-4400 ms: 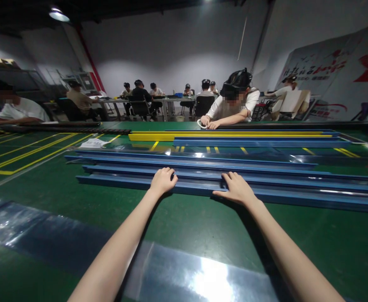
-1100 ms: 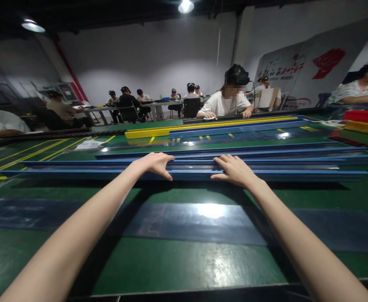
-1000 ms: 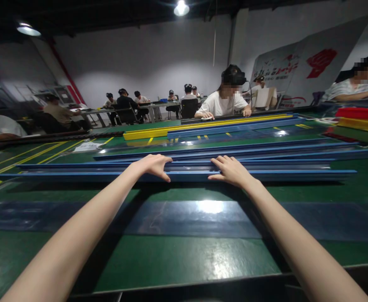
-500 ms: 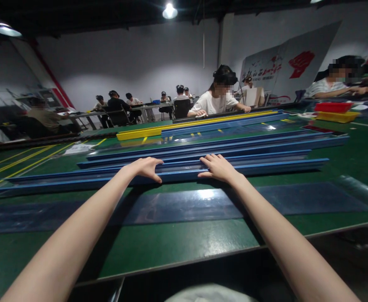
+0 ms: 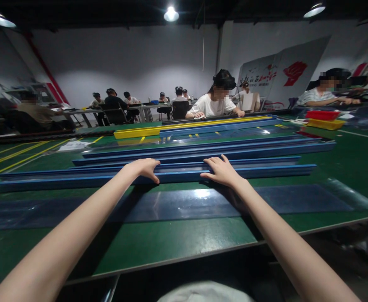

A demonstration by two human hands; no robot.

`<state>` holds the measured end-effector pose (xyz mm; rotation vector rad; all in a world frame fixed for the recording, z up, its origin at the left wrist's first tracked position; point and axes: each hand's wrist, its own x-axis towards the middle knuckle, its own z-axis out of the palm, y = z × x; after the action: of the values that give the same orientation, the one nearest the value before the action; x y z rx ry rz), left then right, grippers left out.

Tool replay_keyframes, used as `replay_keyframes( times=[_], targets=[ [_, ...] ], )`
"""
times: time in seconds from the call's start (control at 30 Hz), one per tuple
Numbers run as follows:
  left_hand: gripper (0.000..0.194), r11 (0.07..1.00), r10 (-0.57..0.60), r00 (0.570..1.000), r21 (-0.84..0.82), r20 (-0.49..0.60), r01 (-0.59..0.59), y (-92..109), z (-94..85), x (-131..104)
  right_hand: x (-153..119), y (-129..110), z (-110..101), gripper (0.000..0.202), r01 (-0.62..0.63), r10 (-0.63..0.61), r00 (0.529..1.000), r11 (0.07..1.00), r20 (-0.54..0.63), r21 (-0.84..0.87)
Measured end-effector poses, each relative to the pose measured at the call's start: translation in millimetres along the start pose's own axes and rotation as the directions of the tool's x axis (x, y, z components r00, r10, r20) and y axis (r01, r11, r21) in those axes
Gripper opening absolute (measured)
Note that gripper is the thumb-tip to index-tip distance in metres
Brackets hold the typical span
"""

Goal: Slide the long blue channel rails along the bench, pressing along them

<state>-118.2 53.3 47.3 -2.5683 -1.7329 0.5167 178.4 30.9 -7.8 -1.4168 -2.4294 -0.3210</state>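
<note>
Grips near channel (image 5: 177, 177) in left hand (image 5: 144, 167); spans it with right hand (image 5: 223, 171), 1 finger raised; cannot tell if clamped. Has it between near film (image 5: 177, 205) and far channels (image 5: 265, 151). Seems to be positioning; next probably calls for even 2-handed control.

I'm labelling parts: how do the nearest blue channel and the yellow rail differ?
The left hand and right hand straddle the nearest blue channel; the yellow rail is apart from both.
The nearest blue channel's left end reaches the picture's edge; the yellow rail's left end shows inside it.
The yellow rail lies farther back than the nearest blue channel, toward a co-worker.
Both are long, narrow and run sideways.
</note>
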Motion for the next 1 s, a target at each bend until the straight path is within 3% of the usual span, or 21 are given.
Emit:
replay_keyframes(
  times=[0.13, 0.3, 0.4, 0.53, 0.67, 1.0],
  targets=[
    [0.092, 0.994, 0.083, 0.997, -0.077, -0.002, -0.083, 34, -8.5, 7, -27, 33, -9, 0.063, -0.035, 0.035, 0.999, 0.999, 0.001, -0.023],
    [0.078, 0.962, 0.226, 0.954, -0.106, -0.197, -0.250, 86, -21.9, 19, -56, 83, -17, 0.066, -0.182, 0.183, 0.983, 0.980, 0.007, -0.079],
    [0.072, 0.939, 0.284, 0.916, -0.110, -0.283, -0.326, 112, -26.9, 31, -64, 96, -13, 0.061, -0.225, 0.224, 0.974, 0.973, -0.020, -0.054],
    [0.075, 0.925, 0.314, 0.895, -0.110, -0.316, -0.363, 143, -27.6, 48, -65, 93, -5, 0.054, -0.231, 0.223, 0.970, 0.969, -0.094, -0.084],
    [0.080, 0.926, 0.315, 0.891, -0.098, -0.326, -0.364, 159, -25.6, 56, -64, 83, -6, 0.052, -0.238, 0.231, 0.969, 0.967, -0.085, -0.087],
    [0.083, 0.920, 0.344, 0.878, -0.068, -0.333, -0.386, 145, -19.2, 55, -45, 31, -8, 0.054, -0.219, 0.216, 0.975, 0.974, -0.060, -0.049]
  ],
)
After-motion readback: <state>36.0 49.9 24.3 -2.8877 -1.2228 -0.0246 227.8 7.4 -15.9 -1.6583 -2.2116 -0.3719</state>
